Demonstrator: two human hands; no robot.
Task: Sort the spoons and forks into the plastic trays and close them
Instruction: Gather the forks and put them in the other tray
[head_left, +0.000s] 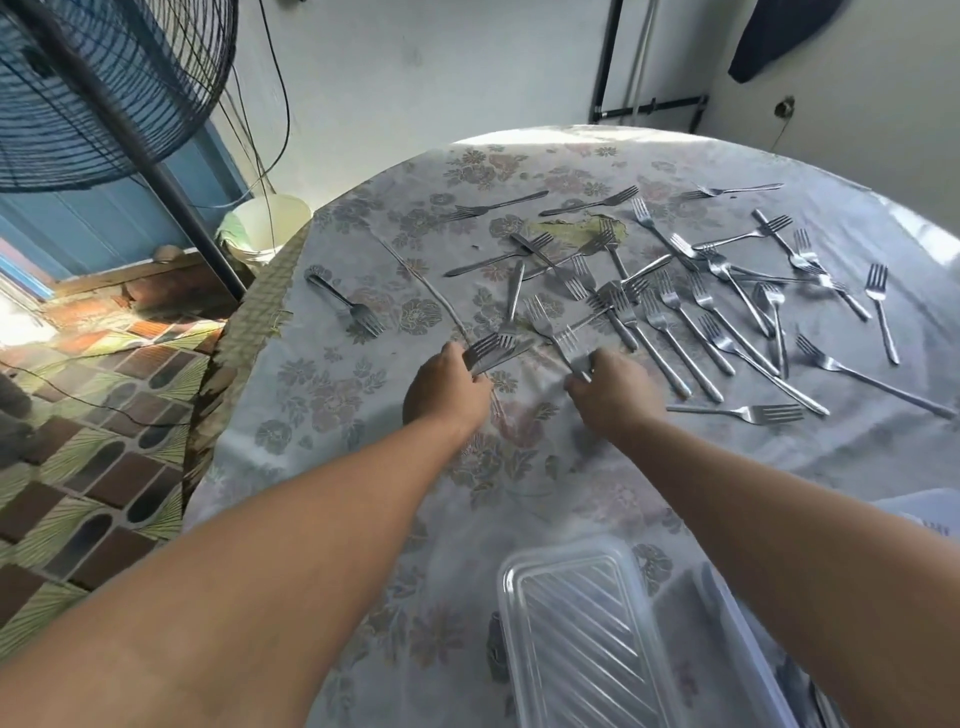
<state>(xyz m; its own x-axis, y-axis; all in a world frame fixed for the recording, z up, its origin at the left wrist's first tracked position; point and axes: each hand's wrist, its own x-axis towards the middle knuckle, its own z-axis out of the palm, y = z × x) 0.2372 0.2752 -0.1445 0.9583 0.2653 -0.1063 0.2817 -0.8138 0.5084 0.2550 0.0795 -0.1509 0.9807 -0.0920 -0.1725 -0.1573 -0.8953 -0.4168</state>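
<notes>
left hand (448, 387) gripping forks (491, 349), tines seemingly up-left, right hand (613, 391) pinching fork (563, 343)

Views: one only, head-worn, wide-angle
Position: above the near edge of the round table (857, 457)
Facing: forward and down across the table
Nearness: close; both forearms reach out from under the lens
Beyond the table: floor to its left, wall behind it
Shared area: none
</notes>
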